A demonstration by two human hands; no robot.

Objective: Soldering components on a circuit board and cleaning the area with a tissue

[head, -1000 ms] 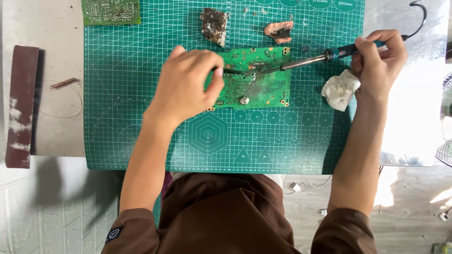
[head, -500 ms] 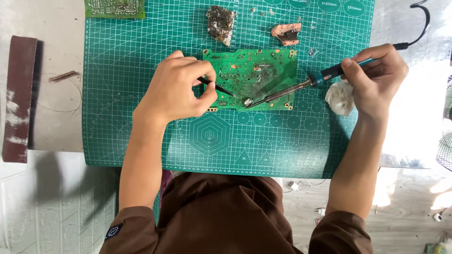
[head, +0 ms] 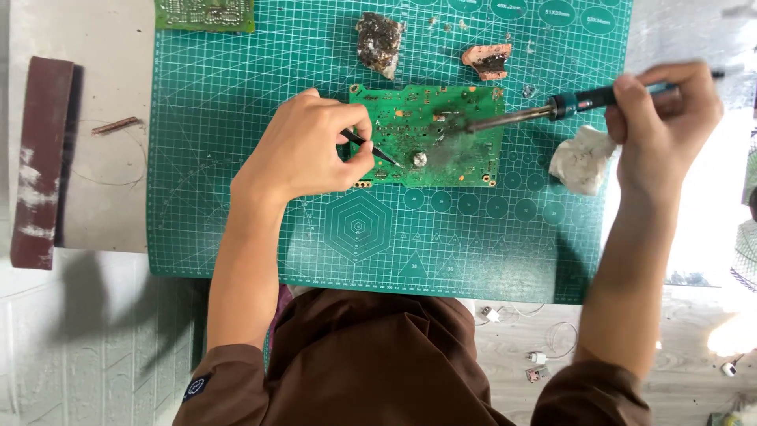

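While left hand [head: 303, 154] fingers pinch tweezers [head: 371, 147] on circuit board [head: 465, 150], right hand [head: 658, 118] grips soldering iron [head: 544, 110].

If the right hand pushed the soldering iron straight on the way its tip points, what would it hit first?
The right hand aims the soldering iron leftward, its tip already over the green circuit board. Going on, it would likely meet the board's upper parts first, though its height above them is unclear.

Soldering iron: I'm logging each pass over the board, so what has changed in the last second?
The right hand swung the soldering iron so its tip went from the round part low on the circuit board up toward mid-board. The left hand still holds the tweezers there; the white lump stayed put.
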